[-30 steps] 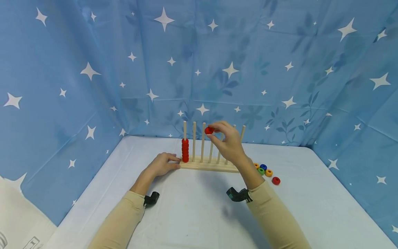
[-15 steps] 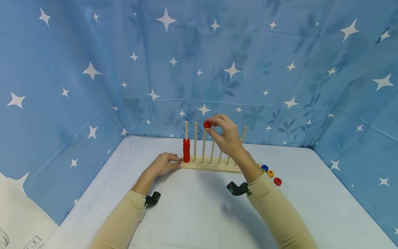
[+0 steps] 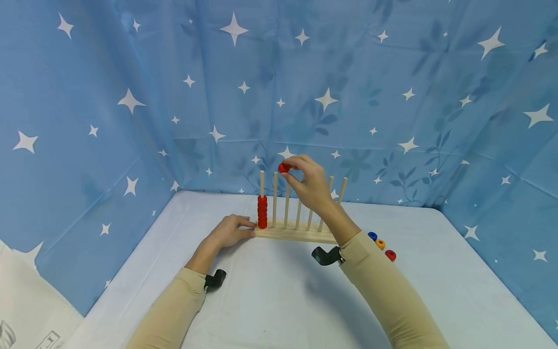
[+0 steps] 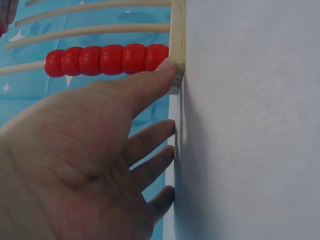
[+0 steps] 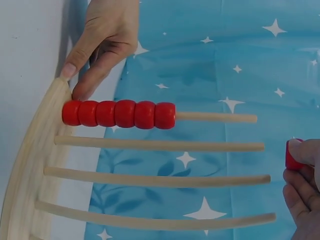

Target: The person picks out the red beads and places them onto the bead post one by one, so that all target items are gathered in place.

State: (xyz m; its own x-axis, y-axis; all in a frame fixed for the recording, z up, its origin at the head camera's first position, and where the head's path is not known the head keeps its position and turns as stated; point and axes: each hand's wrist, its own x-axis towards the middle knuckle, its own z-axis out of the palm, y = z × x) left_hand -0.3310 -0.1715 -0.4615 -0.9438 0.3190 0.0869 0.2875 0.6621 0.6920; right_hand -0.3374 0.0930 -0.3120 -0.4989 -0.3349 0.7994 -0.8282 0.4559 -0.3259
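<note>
A wooden abacus (image 3: 296, 235) with a long base and several upright pegs stands on the table. Several red beads (image 3: 262, 213) are stacked on its leftmost peg, leaving the peg's upper part bare. My left hand (image 3: 228, 230) pinches the left end of the base, thumb on the front side, the other fingers spread behind. Between thumb and fingertips, my right hand (image 3: 310, 184) holds one red bead (image 3: 283, 168) at peg-top height. In the right wrist view this red bead (image 5: 290, 157) is apart from the peg tips, beyond the second and third pegs.
On the table right of the abacus lie a blue bead (image 3: 372, 236), a yellow bead (image 3: 380, 245) and a loose red bead (image 3: 390, 256), partly behind the right sleeve (image 3: 388, 291). A blue star-patterned curtain (image 3: 244, 111) hangs behind the table.
My right hand has moved left and up with its red bead, from near the fourth peg toward the second. The left hand has stayed on the base.
</note>
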